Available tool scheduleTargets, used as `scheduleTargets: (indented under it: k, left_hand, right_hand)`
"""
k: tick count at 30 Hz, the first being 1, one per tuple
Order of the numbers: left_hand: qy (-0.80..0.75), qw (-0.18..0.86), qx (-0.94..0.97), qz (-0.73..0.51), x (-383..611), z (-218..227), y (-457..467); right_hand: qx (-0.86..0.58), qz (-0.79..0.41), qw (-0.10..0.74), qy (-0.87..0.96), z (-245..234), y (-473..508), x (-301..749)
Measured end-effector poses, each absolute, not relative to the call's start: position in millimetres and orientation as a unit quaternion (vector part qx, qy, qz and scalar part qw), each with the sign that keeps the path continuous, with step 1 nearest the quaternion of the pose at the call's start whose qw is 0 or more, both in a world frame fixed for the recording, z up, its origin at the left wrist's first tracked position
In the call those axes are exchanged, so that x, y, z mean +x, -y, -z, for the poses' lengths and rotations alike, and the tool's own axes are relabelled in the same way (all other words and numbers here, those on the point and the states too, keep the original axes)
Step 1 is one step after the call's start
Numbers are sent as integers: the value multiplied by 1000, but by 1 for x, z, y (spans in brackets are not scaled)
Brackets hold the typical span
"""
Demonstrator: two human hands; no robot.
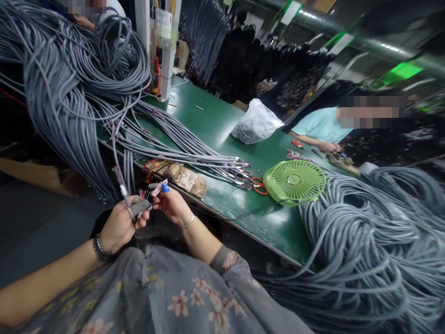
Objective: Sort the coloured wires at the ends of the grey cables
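Observation:
My left hand (121, 225) is closed around a grey cable (125, 200) near its stripped end. White wrap and red, green and blue wires show at the cable's tip, above the fist. More thin pink and green wires (144, 195) stick up between my two hands. A grey covering wraps my left thumb. Just to the right, my right hand (175, 208) has its fingers pinched on a thin dark wire (152, 204) beside the left fingertips. A blue finger cot (165, 187) covers one right fingertip, and a pale wrap covers another finger.
On the green table (215, 109) lie a row of grey cables (194, 150), a taped brown block (187, 180), orange-handled scissors (260, 185), a green fan (294, 181) and a plastic bag (255, 123). Cable heaps (365, 232) flank both sides. A co-worker (320, 125) sits across.

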State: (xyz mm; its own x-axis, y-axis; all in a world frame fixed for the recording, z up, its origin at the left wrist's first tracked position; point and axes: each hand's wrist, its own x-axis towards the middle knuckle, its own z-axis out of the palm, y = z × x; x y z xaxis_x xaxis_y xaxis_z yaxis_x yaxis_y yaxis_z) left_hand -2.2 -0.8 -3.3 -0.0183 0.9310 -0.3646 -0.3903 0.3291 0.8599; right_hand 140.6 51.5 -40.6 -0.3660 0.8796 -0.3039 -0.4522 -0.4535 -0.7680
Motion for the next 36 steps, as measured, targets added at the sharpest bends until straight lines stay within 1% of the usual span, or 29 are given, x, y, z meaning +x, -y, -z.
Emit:
scheduleTargets:
  k: [4,6,11,21,24,27,30,32,34,36]
  left_hand:
    - [-498,649,244,-521,0,1,-6]
    - [-503,648,242,-519,1,2,-7]
    - [-510,646,252,-508,4,1,-5]
    - [-517,651,268,-487,7,5,-3]
    - [-519,648,272,-486,6,5,-2]
    - [-522,644,273,-487,4,5,2]
    - [-531,638,279,-482,1,8,6]
    - [-539,626,291,-483,-2,13,10]
    - [-543,611,310,-485,-4,17,12]
    - [-543,603,333,-481,-5,20,14]
  right_hand:
    - [-390,-714,499,300,46,-52,132]
    - [-419,-691,517,281,48,-52,130]
    - [-436,-710,488,259,43,-55,130]
    - [-398,-730,501,241,44,-53,131]
    - [-396,-744,481,242,45,-53,131]
    - [-387,-770,443,249,48,-51,138]
    - [-357,-799,388,289,55,-43,150]
    - [-329,-801,368,338,60,-34,155]
    - [-324,-779,377,381,62,-26,157]
    - [-344,-745,403,405,60,-19,157]
